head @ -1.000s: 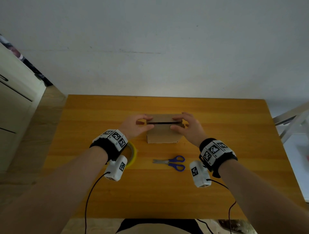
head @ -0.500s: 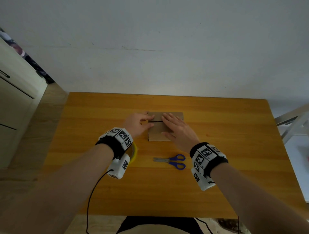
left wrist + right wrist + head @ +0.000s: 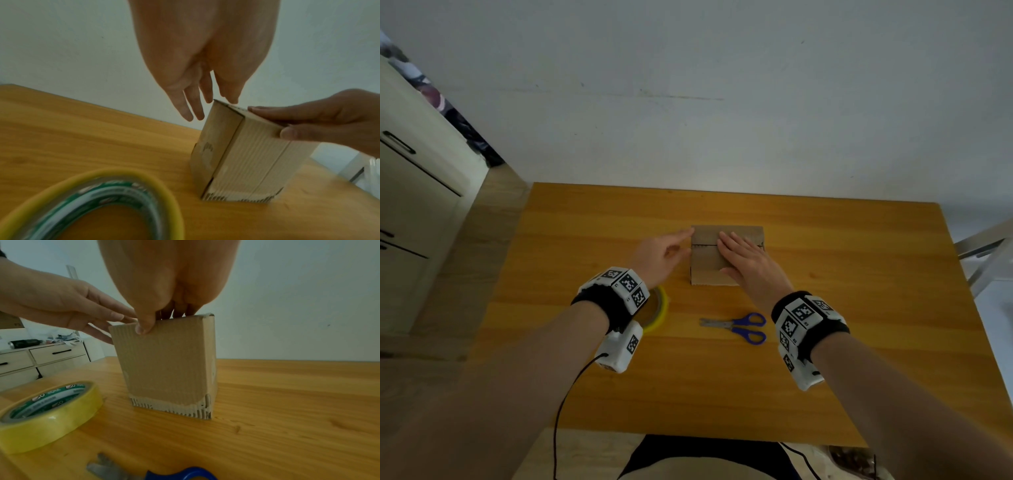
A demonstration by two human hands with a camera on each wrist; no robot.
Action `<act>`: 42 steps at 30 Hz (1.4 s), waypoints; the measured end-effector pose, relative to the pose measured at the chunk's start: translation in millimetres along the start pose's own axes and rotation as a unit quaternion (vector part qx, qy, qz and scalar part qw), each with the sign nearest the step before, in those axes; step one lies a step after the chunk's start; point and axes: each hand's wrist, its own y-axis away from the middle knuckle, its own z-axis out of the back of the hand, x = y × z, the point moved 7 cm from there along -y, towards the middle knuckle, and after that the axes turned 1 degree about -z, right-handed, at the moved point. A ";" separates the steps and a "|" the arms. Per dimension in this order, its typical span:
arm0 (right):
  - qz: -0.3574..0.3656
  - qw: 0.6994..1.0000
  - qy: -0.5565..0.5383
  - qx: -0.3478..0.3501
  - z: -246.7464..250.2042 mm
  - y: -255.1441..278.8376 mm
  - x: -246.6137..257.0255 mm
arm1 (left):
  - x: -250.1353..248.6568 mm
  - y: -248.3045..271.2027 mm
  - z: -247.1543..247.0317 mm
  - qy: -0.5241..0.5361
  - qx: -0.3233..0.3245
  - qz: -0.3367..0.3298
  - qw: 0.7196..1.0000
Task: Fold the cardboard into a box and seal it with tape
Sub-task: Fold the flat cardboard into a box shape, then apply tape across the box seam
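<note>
Because its top flaps (image 3: 703, 236) seemingly needed holding shut for taping, the right hand (image 3: 748, 260) lay flat across the box (image 3: 705, 272) on the worktop (image 3: 859, 308). The left hand (image 3: 659, 255), fingers (image 3: 683, 236) straight (holding nothing), steadied its side, with the tape (image 3: 661, 308) nearby.

Plain white wall (image 3: 688, 85) behind wooden table (image 3: 859, 308); cream drawer unit (image 3: 407, 205) at left; light wood floor (image 3: 493, 212).

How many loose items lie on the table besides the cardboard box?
2. The tape roll lies to the near-left of the box, partly hidden in the head view; the scissors lie in front of it. More could hide under the arms.
</note>
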 end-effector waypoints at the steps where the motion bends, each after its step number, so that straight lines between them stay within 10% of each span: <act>1: -0.002 1.000 -0.004 -0.003 0.9 0.2 0.0 | 6.2 7.2 2.0 0.002 -0.004 0.010 1.000; 9: -0.027 1.000 -0.010 0.009 -0.7 2.5 0.9 | 94.4 58.7 -30.6 -0.148 0.169 0.155 0.962; 16: -0.025 0.999 -0.025 -0.005 0.7 3.2 1.5 | 92.9 72.2 -54.1 -0.289 0.244 0.103 0.920; 35: -0.090 0.991 -0.076 0.066 5.5 -2.0 -1.9 | 24.4 55.0 47.3 -0.012 0.081 0.033 0.996; 42: -0.093 0.989 -0.097 0.065 9.0 -0.7 0.2 | -28.4 40.0 54.5 -0.016 0.110 -0.038 0.993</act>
